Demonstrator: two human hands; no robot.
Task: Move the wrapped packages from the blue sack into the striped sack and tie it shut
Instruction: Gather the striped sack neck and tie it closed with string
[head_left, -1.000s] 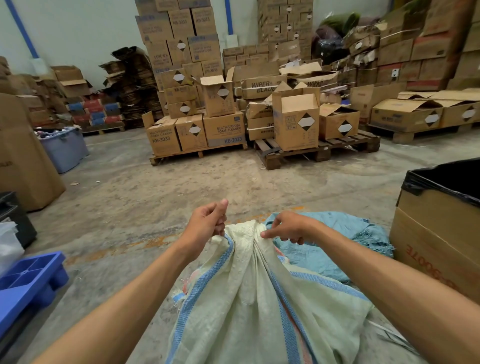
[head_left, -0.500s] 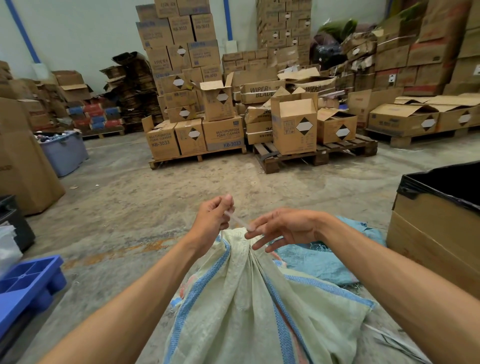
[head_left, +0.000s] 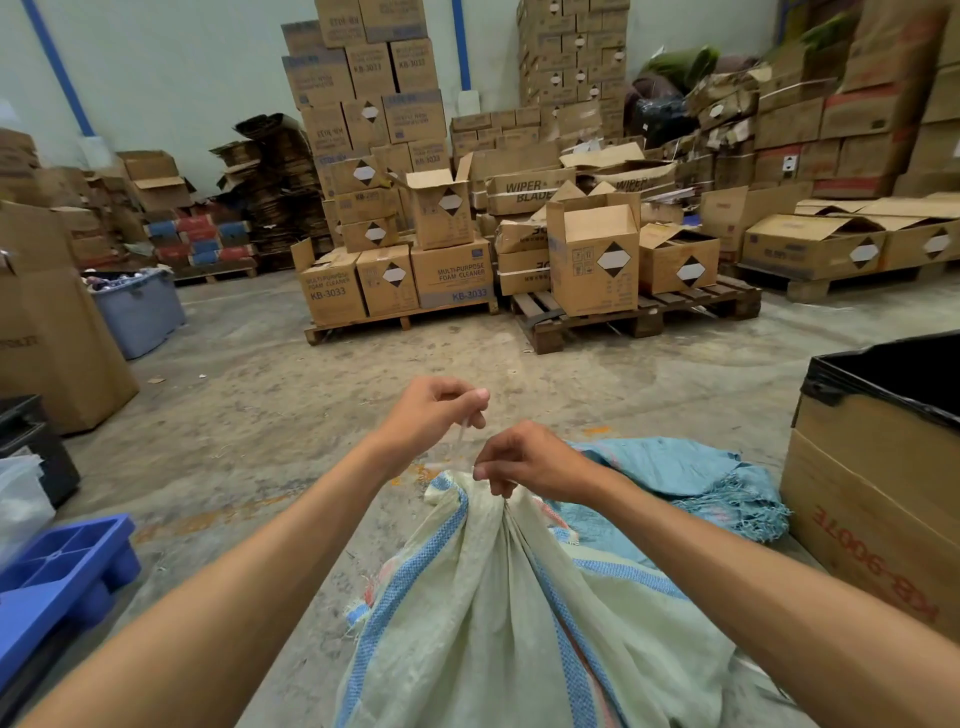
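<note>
At the lower left edge a blue tray is lying on the floor. At centre the left hand is pinching a thin string, and the right hand is gripping the bunched neck of the striped sack. The blue sack is lying flat just behind, beside a lined cardboard box at the right.

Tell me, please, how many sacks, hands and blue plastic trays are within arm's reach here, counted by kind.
Sacks: 2, the striped sack and the blue sack
Hands: 2, the left hand and the right hand, both at the striped sack's gathered neck
Blue plastic trays: 1, the blue tray
Total: 5
</note>
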